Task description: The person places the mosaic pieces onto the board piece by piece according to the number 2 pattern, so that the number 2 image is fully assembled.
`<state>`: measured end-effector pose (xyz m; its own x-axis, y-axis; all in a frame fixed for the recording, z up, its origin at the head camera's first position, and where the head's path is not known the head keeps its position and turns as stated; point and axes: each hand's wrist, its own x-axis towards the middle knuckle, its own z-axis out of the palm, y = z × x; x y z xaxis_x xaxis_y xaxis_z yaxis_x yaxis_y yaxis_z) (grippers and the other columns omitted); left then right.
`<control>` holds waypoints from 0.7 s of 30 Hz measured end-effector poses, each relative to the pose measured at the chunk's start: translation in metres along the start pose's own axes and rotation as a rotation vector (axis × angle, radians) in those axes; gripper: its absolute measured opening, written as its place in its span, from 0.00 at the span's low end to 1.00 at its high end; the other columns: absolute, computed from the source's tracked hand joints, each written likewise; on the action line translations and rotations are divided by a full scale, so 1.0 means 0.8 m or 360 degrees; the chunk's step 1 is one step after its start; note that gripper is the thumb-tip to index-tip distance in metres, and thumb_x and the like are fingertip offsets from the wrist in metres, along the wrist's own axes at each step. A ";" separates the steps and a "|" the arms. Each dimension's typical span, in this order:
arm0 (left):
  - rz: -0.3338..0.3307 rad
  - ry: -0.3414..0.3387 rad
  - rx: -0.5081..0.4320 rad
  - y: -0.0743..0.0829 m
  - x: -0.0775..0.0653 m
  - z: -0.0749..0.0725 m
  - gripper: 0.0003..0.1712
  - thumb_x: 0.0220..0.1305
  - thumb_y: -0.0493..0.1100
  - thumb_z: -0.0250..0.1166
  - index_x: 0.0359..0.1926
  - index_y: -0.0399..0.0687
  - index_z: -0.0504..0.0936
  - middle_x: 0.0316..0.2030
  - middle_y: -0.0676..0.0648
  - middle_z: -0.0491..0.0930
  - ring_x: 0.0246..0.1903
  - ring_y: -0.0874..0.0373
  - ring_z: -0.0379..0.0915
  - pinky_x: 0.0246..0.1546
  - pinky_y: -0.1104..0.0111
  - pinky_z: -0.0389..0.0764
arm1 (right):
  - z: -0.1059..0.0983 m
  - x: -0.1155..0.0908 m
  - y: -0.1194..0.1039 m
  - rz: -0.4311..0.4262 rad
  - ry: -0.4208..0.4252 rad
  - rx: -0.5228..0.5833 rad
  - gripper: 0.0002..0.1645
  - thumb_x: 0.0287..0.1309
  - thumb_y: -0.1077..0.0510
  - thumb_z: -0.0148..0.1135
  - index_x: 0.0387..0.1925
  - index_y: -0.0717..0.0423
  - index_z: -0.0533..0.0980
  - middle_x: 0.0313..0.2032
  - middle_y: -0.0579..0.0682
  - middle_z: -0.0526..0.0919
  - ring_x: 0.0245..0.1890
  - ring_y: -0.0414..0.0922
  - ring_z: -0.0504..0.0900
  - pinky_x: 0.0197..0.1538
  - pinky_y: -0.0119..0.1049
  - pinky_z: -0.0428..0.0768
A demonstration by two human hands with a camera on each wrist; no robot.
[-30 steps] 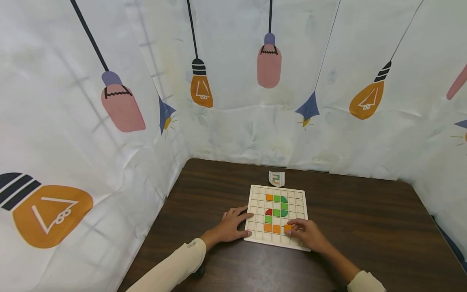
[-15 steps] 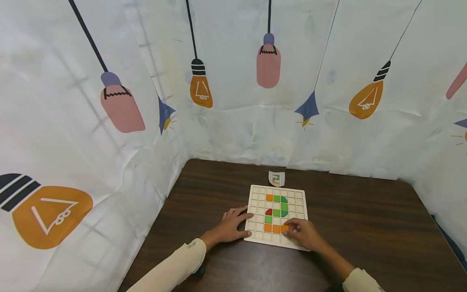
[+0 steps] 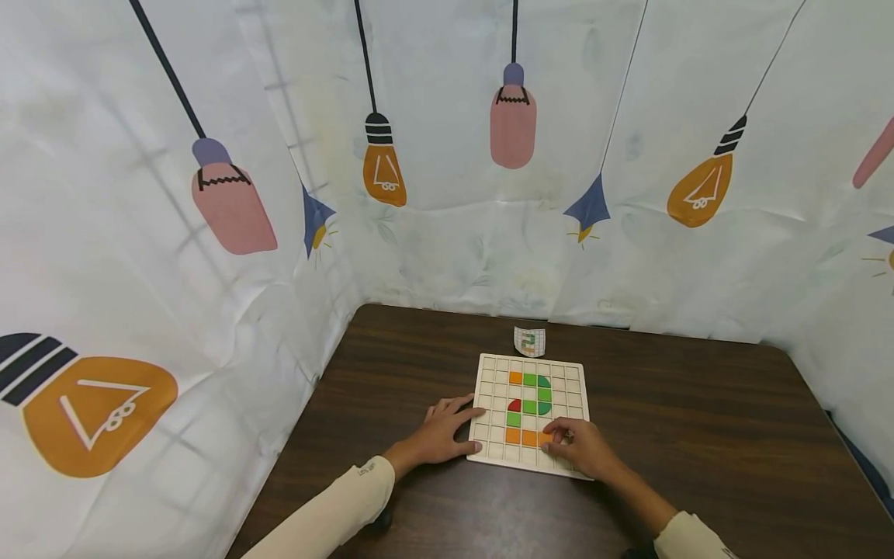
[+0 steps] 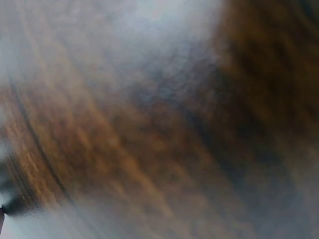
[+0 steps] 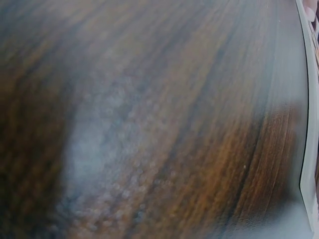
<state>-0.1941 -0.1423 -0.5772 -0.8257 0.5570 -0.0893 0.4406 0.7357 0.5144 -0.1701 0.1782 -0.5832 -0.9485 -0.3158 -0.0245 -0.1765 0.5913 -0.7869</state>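
Observation:
A pale wooden grid board (image 3: 492,446) lies on the table, with square and rounded tiles set in its cells. Green tiles (image 3: 530,407), a red rounded tile (image 3: 514,405) and orange tiles form a figure like a 2. My right hand (image 3: 585,449) pinches an orange square tile (image 3: 545,439) between thumb and fingers, at the right end of the lowest row, partly covering it. With fingers spread, my left hand (image 3: 440,435) rests at the board's left edge, thumb and fingertips touching it. The left wrist view holds only blurred tabletop; the right wrist view catches the board's edge (image 5: 308,124).
A small printed card (image 3: 529,342) with a coloured grid figure lies just behind the board. The dark wooden table (image 3: 691,411) reaches back to a white wall sheet (image 3: 447,256) printed with hanging lamps.
The orange tile in my right hand has moved slightly left and down into line beside the other orange tiles; in the last half second it barely moves. My left hand stays put.

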 end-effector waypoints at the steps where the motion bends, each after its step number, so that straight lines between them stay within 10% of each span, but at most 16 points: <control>1: 0.0001 0.0002 0.0003 0.000 0.000 0.000 0.38 0.65 0.66 0.64 0.73 0.65 0.68 0.78 0.49 0.55 0.69 0.47 0.55 0.61 0.48 0.60 | 0.000 0.000 0.000 0.0002 0.0000 0.0000 0.11 0.56 0.55 0.75 0.40 0.54 0.84 0.25 0.41 0.76 0.24 0.33 0.69 0.29 0.28 0.69; 21: 0.0074 -0.0023 0.0012 -0.009 0.001 -0.005 0.38 0.67 0.65 0.62 0.74 0.64 0.66 0.77 0.45 0.54 0.71 0.43 0.55 0.62 0.42 0.60 | -0.023 -0.012 0.006 -0.0151 0.0172 0.0008 0.21 0.60 0.51 0.72 0.50 0.59 0.81 0.30 0.42 0.81 0.15 0.32 0.68 0.21 0.30 0.70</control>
<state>-0.1995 -0.1484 -0.5779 -0.7990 0.5963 -0.0778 0.4813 0.7117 0.5117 -0.1665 0.1979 -0.5758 -0.9504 -0.2884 0.1163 -0.2657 0.5589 -0.7855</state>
